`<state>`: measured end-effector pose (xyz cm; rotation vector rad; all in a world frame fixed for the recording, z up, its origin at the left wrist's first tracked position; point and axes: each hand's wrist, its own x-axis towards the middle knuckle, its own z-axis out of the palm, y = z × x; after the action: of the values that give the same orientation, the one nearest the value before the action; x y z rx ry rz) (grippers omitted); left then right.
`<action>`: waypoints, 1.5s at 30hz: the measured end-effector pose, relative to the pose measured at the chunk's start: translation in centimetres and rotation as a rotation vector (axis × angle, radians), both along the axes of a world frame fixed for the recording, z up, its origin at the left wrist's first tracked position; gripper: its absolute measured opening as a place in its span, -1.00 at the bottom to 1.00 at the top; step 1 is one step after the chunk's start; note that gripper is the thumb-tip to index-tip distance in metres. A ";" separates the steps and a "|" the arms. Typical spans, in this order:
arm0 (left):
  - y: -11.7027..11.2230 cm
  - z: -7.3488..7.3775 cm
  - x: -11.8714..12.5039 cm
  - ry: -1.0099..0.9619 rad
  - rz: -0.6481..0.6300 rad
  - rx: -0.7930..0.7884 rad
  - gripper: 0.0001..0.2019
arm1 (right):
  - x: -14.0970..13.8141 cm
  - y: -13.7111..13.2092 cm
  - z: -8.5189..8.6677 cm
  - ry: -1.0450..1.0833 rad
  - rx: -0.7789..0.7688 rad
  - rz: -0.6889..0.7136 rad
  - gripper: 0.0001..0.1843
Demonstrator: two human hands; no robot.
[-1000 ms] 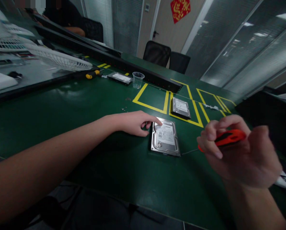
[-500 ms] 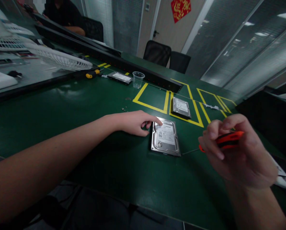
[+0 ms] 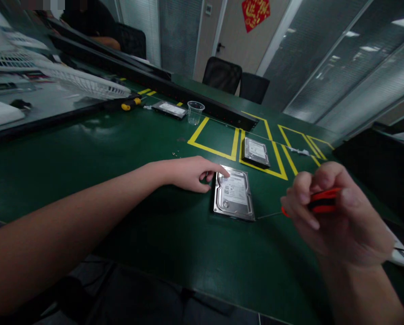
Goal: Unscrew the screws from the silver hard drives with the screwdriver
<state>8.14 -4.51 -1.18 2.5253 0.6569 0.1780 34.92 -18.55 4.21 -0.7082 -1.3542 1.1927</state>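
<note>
A silver hard drive (image 3: 234, 194) with a white label lies on the green table. My left hand (image 3: 197, 174) reaches in from its left side, with the index finger pressed on the drive's label and the thumb and other fingers bent at its left edge, holding it down. In my right hand (image 3: 330, 212) is a screwdriver (image 3: 323, 201) with a red and black handle, the fingers wrapped around it. Its thin shaft points left, and the tip meets the drive's near right corner; the exact contact point is too small to make out.
Another hard drive (image 3: 256, 152) lies inside a yellow taped box beyond. A clear plastic cup (image 3: 195, 113) and a third drive (image 3: 169, 109) stand farther back. Tiny screws (image 3: 175, 155) lie left. A yellow-black screwdriver (image 3: 131, 104) and white baskets (image 3: 83, 81) are at the left.
The screwdriver's handle has turned a little within my right hand, whose fingers have shifted slightly. My left hand and the hard drive are where they were.
</note>
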 end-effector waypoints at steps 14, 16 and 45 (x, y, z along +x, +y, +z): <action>0.0 0.0 0.0 0.010 0.003 0.013 -0.35 | 0.2 0.0 0.3 -0.029 0.019 0.009 -0.82; 0.0 0.0 0.0 0.024 0.001 0.012 -0.35 | 0.2 -0.1 0.2 -0.019 -0.006 0.014 -0.85; 0.1 -0.1 0.0 0.008 0.002 0.013 -0.34 | 0.2 0.2 0.2 -0.044 0.064 -0.013 -0.73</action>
<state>8.19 -4.44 -1.31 2.5394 0.6639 0.1740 35.15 -18.35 4.37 -0.7006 -1.4162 1.1246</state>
